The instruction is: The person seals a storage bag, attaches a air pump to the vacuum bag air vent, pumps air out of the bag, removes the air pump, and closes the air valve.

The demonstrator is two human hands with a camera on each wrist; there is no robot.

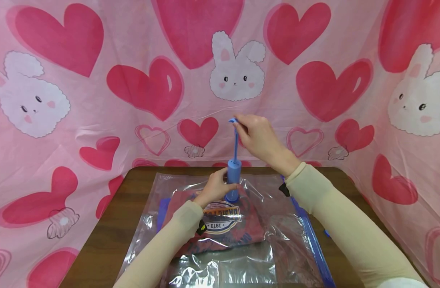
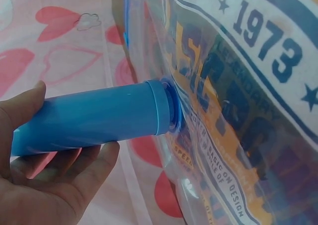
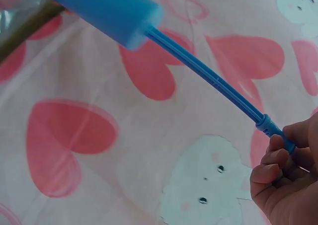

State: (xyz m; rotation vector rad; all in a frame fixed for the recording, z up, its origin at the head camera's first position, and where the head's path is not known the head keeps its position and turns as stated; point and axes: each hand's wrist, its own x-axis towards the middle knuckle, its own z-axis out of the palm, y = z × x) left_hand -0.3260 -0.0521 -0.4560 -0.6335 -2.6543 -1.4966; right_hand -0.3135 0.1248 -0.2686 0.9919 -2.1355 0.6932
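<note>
A blue hand pump (image 1: 234,173) stands upright on a clear plastic vacuum bag (image 1: 246,262), its base against the bag's valve. My left hand (image 1: 216,186) holds the pump's barrel, thumb on one side and fingers on the other, as the left wrist view shows on the barrel (image 2: 94,116). Up above, my right hand (image 1: 257,132) grips the handle at the top of the drawn-out rod (image 3: 208,76). Inside the bag lies a folded red and dark printed garment (image 1: 250,226), with "1973" on its print. Part of the handle is hidden by the right fingers.
Along the bag's right side runs a blue zip strip (image 1: 311,240). A small blue piece (image 1: 327,233) lies beyond it on the brown wooden table (image 1: 108,236). A pink cloth with hearts and rabbits (image 1: 194,92) hangs behind and at both sides.
</note>
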